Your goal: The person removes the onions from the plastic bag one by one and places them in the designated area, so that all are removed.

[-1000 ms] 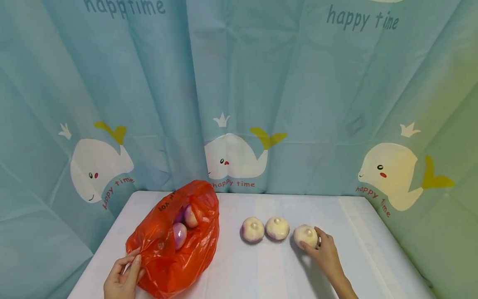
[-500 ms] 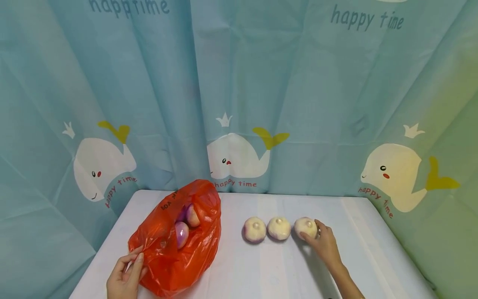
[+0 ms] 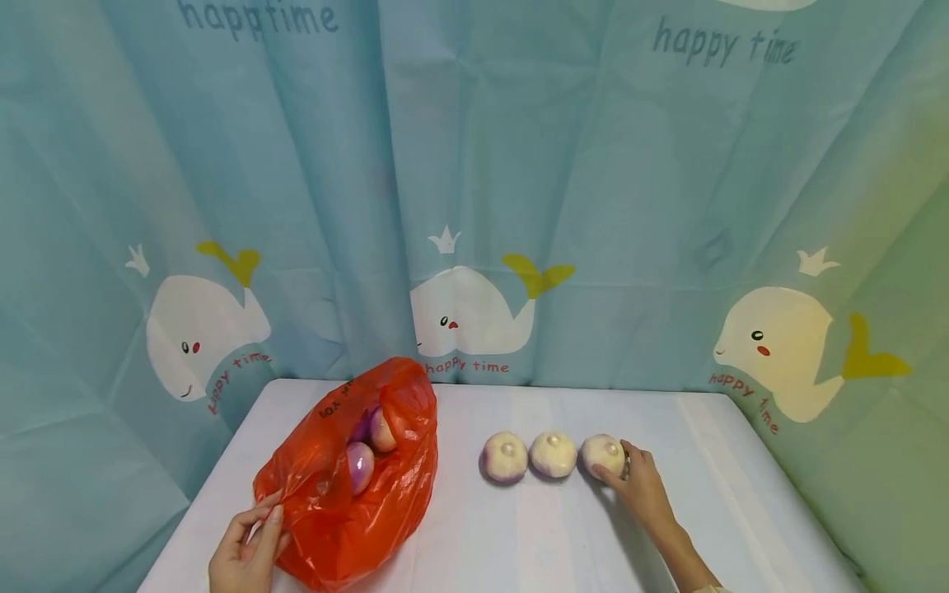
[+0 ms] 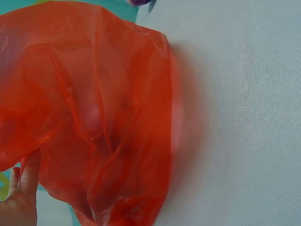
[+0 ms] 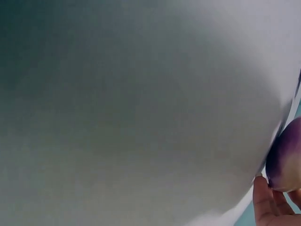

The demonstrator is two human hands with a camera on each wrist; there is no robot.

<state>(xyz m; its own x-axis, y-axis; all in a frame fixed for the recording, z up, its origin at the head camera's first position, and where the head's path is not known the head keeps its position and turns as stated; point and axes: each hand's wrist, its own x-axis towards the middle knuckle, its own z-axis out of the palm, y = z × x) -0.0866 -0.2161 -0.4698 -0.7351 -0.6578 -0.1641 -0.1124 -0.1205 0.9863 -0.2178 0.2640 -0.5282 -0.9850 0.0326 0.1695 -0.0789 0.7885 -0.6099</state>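
Note:
In the head view my left hand (image 3: 248, 548) pinches the near left edge of a red plastic bag (image 3: 371, 535). Several purple-and-white turnips, among them one glossy turnip (image 3: 360, 468), show through the bag's opening. My right hand (image 3: 641, 486) grips a pale turnip (image 3: 602, 455) from its right side, at the right end of a row. Beside it on the table sit a middle turnip (image 3: 553, 455) and a left turnip (image 3: 505, 457), nubs facing up. The right wrist view catches the purple underside of the gripped turnip (image 5: 284, 157) against the fingers. Bag folds hide part of the left fingers.
A white-clothed table (image 3: 474, 543) carries everything. Behind and along both sides hangs a blue curtain (image 3: 482, 165) printed with whales, meeting the table's back edge. A gap of tabletop lies between the bag and the turnip row.
My right hand has shifted its turnip slightly away from me and leftward, lining it up close to the middle one. The left hand keeps its hold on the bag.

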